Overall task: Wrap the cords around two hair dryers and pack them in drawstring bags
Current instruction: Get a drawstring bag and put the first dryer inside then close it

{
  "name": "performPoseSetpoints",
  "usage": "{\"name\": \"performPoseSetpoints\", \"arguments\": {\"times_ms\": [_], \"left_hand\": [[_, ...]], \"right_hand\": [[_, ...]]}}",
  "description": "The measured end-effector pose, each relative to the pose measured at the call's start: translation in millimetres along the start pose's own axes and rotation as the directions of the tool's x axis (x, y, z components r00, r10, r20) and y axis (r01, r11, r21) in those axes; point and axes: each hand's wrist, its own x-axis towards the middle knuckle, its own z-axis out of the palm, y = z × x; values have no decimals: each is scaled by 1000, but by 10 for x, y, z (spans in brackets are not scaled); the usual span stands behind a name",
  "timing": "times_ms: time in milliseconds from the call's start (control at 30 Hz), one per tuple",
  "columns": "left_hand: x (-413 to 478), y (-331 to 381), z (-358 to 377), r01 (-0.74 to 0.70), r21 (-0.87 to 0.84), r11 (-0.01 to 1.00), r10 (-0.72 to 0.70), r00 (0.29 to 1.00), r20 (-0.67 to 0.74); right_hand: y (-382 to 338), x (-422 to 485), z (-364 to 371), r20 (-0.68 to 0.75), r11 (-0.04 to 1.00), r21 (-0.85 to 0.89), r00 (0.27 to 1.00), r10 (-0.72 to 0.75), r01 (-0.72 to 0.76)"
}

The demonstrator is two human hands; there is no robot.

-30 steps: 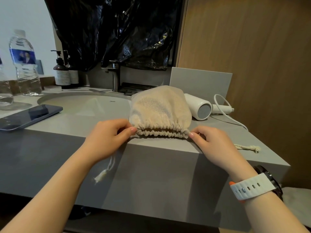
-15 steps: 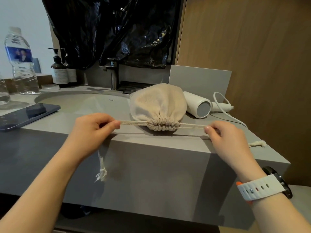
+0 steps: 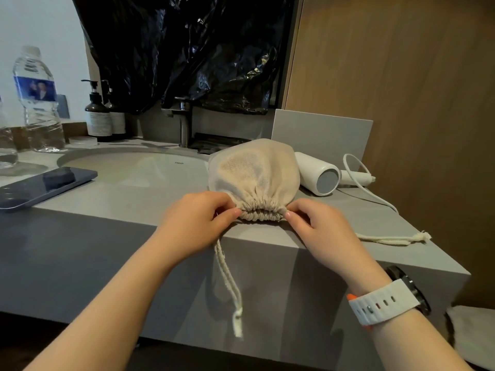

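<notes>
A full beige drawstring bag (image 3: 254, 174) lies on the grey counter (image 3: 134, 199) near its front edge, its mouth gathered tight and facing me. My left hand (image 3: 195, 218) pinches the left end of the gathered mouth, and my right hand (image 3: 316, 223) pinches the right end. One drawstring (image 3: 227, 279) hangs down over the counter's front; the other drawstring (image 3: 393, 239) lies on the counter to the right. A white hair dryer (image 3: 317, 175) lies behind the bag on the right, its white cord (image 3: 372, 191) loose beside it. What is inside the bag is hidden.
A sink basin (image 3: 128, 167) and faucet (image 3: 183, 121) sit behind the bag. A dark phone (image 3: 45, 186), water bottles (image 3: 37, 100) and pump bottles (image 3: 99, 113) stand at the left. A grey board (image 3: 321, 132) leans on the wooden wall. More pale fabric (image 3: 474, 336) shows at lower right.
Half a second ago both hands held the drawstrings pulled out wide to the sides. Now they have come back in and pinch the gathered mouth, and the strings lie slack.
</notes>
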Motion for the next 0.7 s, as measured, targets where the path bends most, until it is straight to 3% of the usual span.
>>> {"name": "performPoseSetpoints", "arguments": {"times_ms": [200, 367, 467, 700], "left_hand": [[8, -57, 8, -56, 38, 998, 56, 998, -5], [-31, -139, 77, -174, 87, 981, 185, 973, -141], [0, -229, 9, -283, 112, 953, 296, 947, -124], [15, -370, -193, -396, 96, 913, 400, 916, -25]], "right_hand": [[65, -17, 19, -19, 999, -50, 1000, -19, 18], [98, -31, 2, -21, 991, -130, 999, -31, 28], [108, -59, -32, -35, 985, -161, 997, -62, 56], [183, -78, -134, -43, 991, -111, 996, -74, 69]]}}
